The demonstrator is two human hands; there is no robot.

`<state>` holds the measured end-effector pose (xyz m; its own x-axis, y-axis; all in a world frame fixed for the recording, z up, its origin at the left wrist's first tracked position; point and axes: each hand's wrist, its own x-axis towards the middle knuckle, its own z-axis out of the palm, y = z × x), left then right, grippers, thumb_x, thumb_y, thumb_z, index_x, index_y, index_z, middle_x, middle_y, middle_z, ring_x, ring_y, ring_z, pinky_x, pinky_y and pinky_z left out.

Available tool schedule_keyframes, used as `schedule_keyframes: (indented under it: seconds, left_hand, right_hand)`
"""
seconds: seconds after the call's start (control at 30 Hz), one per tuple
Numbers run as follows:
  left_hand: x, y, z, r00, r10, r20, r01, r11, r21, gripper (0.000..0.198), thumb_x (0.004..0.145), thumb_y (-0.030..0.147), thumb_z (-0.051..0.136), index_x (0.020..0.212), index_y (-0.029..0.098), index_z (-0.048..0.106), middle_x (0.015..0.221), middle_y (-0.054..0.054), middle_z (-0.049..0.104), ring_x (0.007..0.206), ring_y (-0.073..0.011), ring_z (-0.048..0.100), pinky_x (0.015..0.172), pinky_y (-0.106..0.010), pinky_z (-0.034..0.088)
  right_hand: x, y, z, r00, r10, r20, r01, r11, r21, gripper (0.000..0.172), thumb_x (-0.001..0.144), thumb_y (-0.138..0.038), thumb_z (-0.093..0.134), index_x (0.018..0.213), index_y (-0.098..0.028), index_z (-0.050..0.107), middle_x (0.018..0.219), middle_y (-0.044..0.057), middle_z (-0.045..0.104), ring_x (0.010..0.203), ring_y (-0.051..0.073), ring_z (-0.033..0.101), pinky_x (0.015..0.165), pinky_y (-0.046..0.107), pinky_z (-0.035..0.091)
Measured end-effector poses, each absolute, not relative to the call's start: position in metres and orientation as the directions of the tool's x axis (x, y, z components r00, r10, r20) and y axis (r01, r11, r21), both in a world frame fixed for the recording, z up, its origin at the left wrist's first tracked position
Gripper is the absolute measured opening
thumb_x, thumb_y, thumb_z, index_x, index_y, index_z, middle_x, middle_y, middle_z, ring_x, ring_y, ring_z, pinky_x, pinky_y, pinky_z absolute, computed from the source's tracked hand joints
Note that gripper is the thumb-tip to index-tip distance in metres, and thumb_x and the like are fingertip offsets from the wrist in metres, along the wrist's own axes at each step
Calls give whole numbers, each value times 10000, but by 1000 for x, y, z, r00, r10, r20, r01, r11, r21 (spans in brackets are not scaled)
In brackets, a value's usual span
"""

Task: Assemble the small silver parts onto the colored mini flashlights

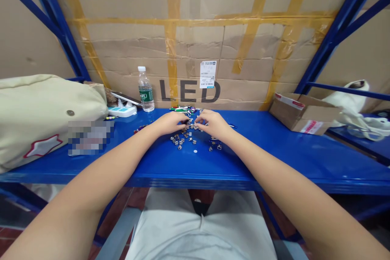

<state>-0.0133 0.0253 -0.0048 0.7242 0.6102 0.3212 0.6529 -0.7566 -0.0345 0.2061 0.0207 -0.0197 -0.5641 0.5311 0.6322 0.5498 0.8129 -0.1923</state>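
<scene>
Tabletop [262, 134]: open lane from right hand [215, 124] rightward to small cardboard box [289, 113]. Rear: LED carton [137, 48] blocks reach. Left: water bottle [146, 95], beige bag [48, 109] obstruct. Metal parts [180, 141] between forearms; open strip along front edge.

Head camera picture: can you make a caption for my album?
Two hands close together among small shiny pieces on a blue table, before big cardboard marked LED.

Bright, even light, sheen on blue tabletop [274, 138], wide-angle stretch towards edges, metal pieces [179, 146] slightly soft
</scene>
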Motion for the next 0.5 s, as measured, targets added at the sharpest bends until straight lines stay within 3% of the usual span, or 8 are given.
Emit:
schedule_keyframes:
  seconds: [0.17, 0.5]
  left_hand:
    - [-9, 21, -3, 738, 593, 322, 622, -783, 17, 131, 839, 230, 561, 914, 173, 652, 848, -33, 676, 772, -157, 590, 698, -249, 413]
    - [-4, 17, -2, 730, 609, 311, 633, -773, 27, 175, 843, 230, 566, 982, 172, 655, 939, -53, 693, 863, -186, 617, 761, -276, 446]
  right_hand:
    - [206, 17, -15, -528, 391, 754, 438, 886, -153, 54, 803, -217, 657, 768, -176, 655, 778, 31, 603, 742, 154, 561, 681, 273, 423]
    - [207, 16, -16, -627, 312, 713, 481, 876, 39, 87, 855, -202, 597, 829, -182, 677, 831, 57, 616, 805, 181, 554, 725, 317, 409]
